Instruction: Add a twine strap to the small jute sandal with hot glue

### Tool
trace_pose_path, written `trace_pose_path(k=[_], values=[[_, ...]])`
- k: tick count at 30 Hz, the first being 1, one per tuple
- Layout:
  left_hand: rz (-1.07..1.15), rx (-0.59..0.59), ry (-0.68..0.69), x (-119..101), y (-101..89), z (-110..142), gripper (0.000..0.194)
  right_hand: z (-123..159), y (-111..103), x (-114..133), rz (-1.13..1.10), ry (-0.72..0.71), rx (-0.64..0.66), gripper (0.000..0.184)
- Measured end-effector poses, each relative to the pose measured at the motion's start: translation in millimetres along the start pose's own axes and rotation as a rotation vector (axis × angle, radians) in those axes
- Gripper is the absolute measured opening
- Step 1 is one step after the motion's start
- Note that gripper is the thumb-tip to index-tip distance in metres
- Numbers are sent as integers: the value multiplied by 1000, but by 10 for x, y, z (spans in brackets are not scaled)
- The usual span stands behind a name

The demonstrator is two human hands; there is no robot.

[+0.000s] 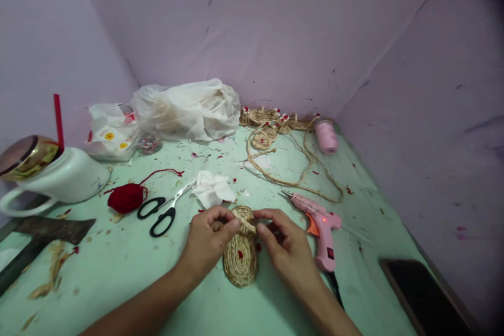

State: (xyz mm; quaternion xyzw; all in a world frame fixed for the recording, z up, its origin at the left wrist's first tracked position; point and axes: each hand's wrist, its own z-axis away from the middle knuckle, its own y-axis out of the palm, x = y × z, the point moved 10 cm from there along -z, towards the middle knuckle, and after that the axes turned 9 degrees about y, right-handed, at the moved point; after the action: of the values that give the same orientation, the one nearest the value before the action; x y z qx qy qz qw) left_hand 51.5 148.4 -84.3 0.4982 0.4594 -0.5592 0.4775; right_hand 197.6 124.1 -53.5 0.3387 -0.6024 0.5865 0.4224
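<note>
A small slipper of coiled straw cord [240, 260] lies on the table in front of me, with a braided band across its upper part and a red spot on its sole. My left hand [210, 239] pinches the band's left side between thumb and fingers. On the other side, my right hand [285, 241] has its thumb and forefinger at the band's right end, the remaining fingers curled. Just right of that hand lies a pink hot glue gun [321, 226] with an orange trigger and a lit red light. A crumpled white tissue [212, 188] sits beyond the slipper.
Black-handled scissors [165, 212], a red yarn ball [126, 198], a hammer [47, 236] and a tipped white mug [74, 173] are at left. Behind are a plastic bag [189, 110], straw pieces [262, 139], loose cord [291, 185] and a pink thread spool [326, 137]. A phone [425, 296] lies right.
</note>
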Motion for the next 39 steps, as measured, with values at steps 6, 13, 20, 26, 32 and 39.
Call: trace_pose_path(k=[6, 13, 20, 26, 32, 39], values=[[4, -9, -33, 26, 1, -36, 23, -11, 25, -76, -69, 43, -7, 18], [-21, -7, -42, 16, 3, -32, 23, -29, -12, -78, -103, 68, -12, 18], [-371, -136, 377, -383, -171, 78, 10, -67, -56, 80, 0, 2, -45, 17], [-680, -89, 781, -705, -10, 269, 20, -29, -56, 102, 31, -49, -74, 18], [-390, -130, 230, -218, -230, 4, 8, -181, -21, 30, 77, 85, 11, 29], [-285, -133, 118, -47, -239, 8, 5, -322, 291, -16, -53, 284, 296, 37]])
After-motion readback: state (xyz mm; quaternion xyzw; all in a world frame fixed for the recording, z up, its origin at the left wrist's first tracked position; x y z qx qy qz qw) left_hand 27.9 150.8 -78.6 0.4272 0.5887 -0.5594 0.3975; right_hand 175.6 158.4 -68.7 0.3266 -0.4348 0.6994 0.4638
